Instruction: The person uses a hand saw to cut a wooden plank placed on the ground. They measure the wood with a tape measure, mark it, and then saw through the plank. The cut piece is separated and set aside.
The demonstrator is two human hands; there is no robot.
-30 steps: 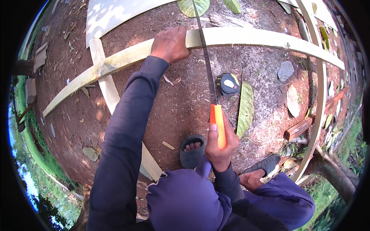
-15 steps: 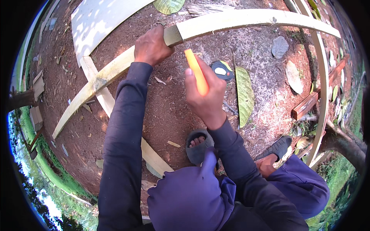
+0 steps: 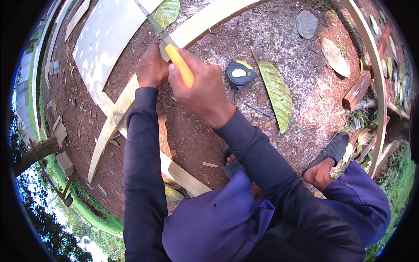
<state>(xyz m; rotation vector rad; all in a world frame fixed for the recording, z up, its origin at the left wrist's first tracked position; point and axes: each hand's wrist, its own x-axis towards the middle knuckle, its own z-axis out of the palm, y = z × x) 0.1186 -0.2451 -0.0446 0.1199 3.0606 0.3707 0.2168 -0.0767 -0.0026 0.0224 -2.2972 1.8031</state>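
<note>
My right hand (image 3: 203, 87) is closed around the orange handle of a handsaw (image 3: 180, 64). The saw's narrow metal blade stretches away to the upper left, lying across a pale wooden plank (image 3: 214, 19) right beside my left hand. My left hand (image 3: 152, 66) grips that plank from above; its fingertips are partly hidden. The plank runs from the lower left, under my left hand, up to the top edge of the view. A second pale strip of wood (image 3: 181, 172) crosses beneath it and passes behind my left forearm.
A black tape measure (image 3: 241, 74) lies on the soil beside a long green leaf (image 3: 276, 96). A pale board (image 3: 107, 41) rests at the far left. On the right are a curved-looking pale strip (image 3: 375, 74) and a reddish timber (image 3: 358, 89). My sandalled foot (image 3: 329, 155) stands at right.
The view has shifted. My right hand and the saw have moved forward and left, close against my left hand, and the long blade now shows past the plank. My left hand still grips the plank.
</note>
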